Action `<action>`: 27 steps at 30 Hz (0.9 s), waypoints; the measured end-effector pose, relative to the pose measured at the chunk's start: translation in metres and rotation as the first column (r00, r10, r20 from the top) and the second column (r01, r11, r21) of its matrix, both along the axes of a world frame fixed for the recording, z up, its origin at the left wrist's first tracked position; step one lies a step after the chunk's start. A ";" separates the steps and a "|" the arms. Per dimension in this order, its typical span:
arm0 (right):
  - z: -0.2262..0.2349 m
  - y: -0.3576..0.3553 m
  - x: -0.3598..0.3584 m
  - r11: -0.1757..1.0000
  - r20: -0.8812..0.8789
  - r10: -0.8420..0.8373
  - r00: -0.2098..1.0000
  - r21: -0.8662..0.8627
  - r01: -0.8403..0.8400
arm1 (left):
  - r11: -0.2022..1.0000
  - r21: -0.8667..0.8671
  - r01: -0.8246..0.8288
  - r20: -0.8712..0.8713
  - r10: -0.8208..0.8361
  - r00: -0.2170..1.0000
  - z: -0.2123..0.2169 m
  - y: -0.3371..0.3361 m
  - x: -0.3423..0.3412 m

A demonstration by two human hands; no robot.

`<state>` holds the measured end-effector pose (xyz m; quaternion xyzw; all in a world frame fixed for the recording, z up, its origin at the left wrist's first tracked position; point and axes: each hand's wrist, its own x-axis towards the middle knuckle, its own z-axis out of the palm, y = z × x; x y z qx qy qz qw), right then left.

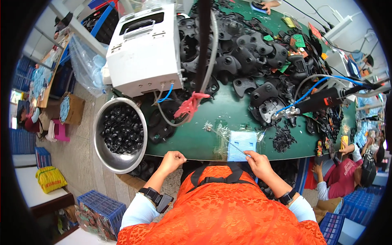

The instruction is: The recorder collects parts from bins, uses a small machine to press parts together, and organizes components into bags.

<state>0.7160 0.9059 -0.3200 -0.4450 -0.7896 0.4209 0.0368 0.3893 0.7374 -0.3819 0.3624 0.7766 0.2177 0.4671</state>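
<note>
My right hand point(259, 164) is at the near edge of the green table. Its fingers pinch a thin rod point(236, 145), which slants up and left across a light-blue ribbed cloth point(241, 143). Around the rod's far end lie small clear and metallic bits point(208, 126), too small to name. My left hand point(172, 161) hangs by the table edge, right of a steel bowl point(141, 153) of small black round parts point(122, 128). Its fingers are curled together; anything inside them is hidden.
Black game controller shells point(245, 53) are heaped across the table point(192, 143). A white machine point(143, 53) stands at back left. A black power screwdriver point(322, 102) with a blue hose hangs at right, near small black pieces point(283, 139). A co-worker point(343, 175) sits at right.
</note>
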 end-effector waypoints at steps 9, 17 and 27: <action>0.001 0.013 -0.070 0.979 -0.017 0.205 0.979 0.021 -0.205 | 0.789 0.138 -0.598 0.076 0.594 0.801 -0.036 -0.006 -0.028; -0.002 0.023 -0.025 0.993 0.080 0.109 0.991 0.046 -0.113 | 0.874 0.278 -0.399 0.002 0.415 0.910 -0.045 0.035 0.002; -0.005 0.027 0.018 0.978 -0.049 -0.210 0.977 -0.025 0.209 | 0.886 -0.212 -0.413 0.720 0.427 0.547 -0.024 0.105 0.038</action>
